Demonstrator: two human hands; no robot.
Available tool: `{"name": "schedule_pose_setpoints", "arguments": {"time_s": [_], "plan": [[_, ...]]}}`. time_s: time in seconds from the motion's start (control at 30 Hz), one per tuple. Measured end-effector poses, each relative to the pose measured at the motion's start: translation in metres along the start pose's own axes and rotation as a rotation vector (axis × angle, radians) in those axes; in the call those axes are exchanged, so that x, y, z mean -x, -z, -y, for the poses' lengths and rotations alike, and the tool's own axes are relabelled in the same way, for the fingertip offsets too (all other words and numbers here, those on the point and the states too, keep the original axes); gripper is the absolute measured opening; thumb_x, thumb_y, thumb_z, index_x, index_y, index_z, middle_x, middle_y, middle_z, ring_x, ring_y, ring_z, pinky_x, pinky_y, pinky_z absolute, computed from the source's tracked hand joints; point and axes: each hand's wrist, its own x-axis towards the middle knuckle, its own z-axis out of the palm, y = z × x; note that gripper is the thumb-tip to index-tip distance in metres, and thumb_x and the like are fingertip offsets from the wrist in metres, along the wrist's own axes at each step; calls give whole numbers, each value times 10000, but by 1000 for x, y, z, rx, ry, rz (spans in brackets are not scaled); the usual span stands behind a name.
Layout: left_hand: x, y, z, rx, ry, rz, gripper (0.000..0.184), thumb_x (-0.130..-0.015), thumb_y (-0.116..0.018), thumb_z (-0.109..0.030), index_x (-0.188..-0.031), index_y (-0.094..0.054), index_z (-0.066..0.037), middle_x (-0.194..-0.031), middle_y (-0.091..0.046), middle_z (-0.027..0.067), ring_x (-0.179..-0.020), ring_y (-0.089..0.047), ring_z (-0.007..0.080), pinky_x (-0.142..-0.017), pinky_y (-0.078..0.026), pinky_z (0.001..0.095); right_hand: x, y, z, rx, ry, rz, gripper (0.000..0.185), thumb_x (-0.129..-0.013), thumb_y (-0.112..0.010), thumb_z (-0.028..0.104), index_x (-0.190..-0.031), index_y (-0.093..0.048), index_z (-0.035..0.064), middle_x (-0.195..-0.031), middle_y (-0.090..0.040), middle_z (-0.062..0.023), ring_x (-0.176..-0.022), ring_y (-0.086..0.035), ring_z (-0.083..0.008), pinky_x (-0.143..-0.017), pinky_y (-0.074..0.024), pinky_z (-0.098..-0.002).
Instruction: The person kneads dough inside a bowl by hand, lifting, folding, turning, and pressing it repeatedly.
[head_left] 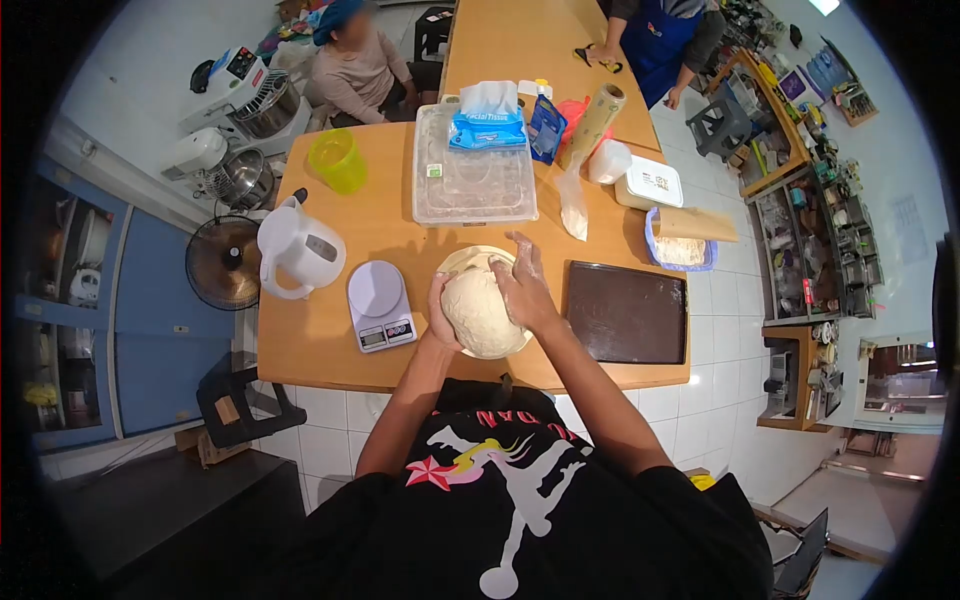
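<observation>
The wooden table (320,345) spreads before me, and my forearms (600,395) reach in over its near edge, converging at the wrists. A dark tray (628,312) fills the near right corner. Behind the middle of the near edge sits my pale yellow bowl (528,346), with the dough (474,308) mounded in it. My scale (381,305) lies toward the near left corner. My left hand (439,315) cups the dough's left side; whether its fingers grip the rim, I can't tell. My right hand (523,285) spreads open, thumb against the dough's upper right.
</observation>
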Motion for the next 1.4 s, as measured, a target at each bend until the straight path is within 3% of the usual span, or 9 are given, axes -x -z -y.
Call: {"name": "schedule_pose_setpoints", "arguments": {"time_s": [0.23, 0.33, 0.5, 0.57, 0.67, 0.77, 0.9, 1.2, 1.4], "plan": [[4, -15, 8, 144, -240, -418, 666, -901, -226, -560, -1218, -566, -84, -1177, -615, 139, -1056, -614, 326, -921, -505, 485, -1, -10, -35, -645, -267, 364, 561, -983, -406, 483, -1336, -374, 48, -1359, -414, -230, -1243, -435, -354, -979, -404, -425], [-14, 28, 6, 188, -319, -485, 672, -899, -184, -548, -1237, -555, -101, -1166, -618, 125, -1090, -592, 343, -935, -486, 515, 42, -32, -15, -496, -195, 177, 562, -983, -385, 526, -1270, -441, 46, -1270, -486, -204, -1211, -458, -297, -959, -417, -401], [-19, 48, 14, -433, -299, -608, 559, -965, -227, -502, -1264, -514, -127, -1225, -569, 115, -1152, -551, 284, -946, -469, 455, 27, -51, -28, -749, -250, -143, 407, -993, -499, 313, -1238, -464, -10, -1155, -532, -146, -1104, -488, -195, -987, -375, -307], [-2, -14, -9, -636, -226, -733, 473, -1002, -333, -450, -1299, -479, -111, -1248, -539, 97, -1165, -536, 226, -932, -475, 382, 23, -30, -22, -539, -90, -147, 394, -988, -506, 302, -1221, -479, -14, -1152, -540, -140, -1095, -496, -194, -979, -383, -308], [2, -48, -33, -359, -110, -477, 421, -976, -492, -371, -1268, -516, -68, -1204, -564, 103, -1121, -549, 201, -907, -473, 333, 24, -9, -4, -442, -22, -93, 352, -978, -515, 252, -1200, -494, -21, -1153, -549, -141, -1092, -509, -213, -978, -387, -327], [-21, -25, -16, -815, -291, -593, 348, -914, -617, -278, -1146, -592, -20, -1110, -610, 100, -1044, -570, 175, -861, -477, 301, 26, -20, -2, -377, 45, -151, 331, -959, -527, 205, -1199, -495, -21, -1156, -548, -166, -1098, -515, -236, -983, -383, -342], [-22, -32, -4, -821, -453, -603, 248, -873, -618, -184, -1023, -628, 13, -983, -641, 88, -900, -601, 157, -788, -488, 293, 26, -33, 17, -343, -8, -434, 340, -921, -560, 231, -1138, -542, -30, -1135, -584, -221, -1066, -561, -316, -940, -414, -386], [-17, -22, -8, -327, -300, -458, 209, -894, -491, -217, -921, -590, -35, -862, -618, 69, -776, -617, 149, -714, -510, 291, -11, -8, 1, -889, -339, 109, 314, -956, -547, 304, -995, -613, -1, -897, -623, -95, -758, -597, -147, -696, -489, -280], [-26, -6, -12, -564, -443, -490, 280, -872, -514, -227, -835, -625, 27, -769, -616, 70, -730, -607, 142, -645, -487, 291, -12, -7, -11, -1264, -487, 476, 498, -964, -478, 435, -1230, -516, 16, -1092, -641, -146, -938, -669, -241, -838, -555, -387]]}}
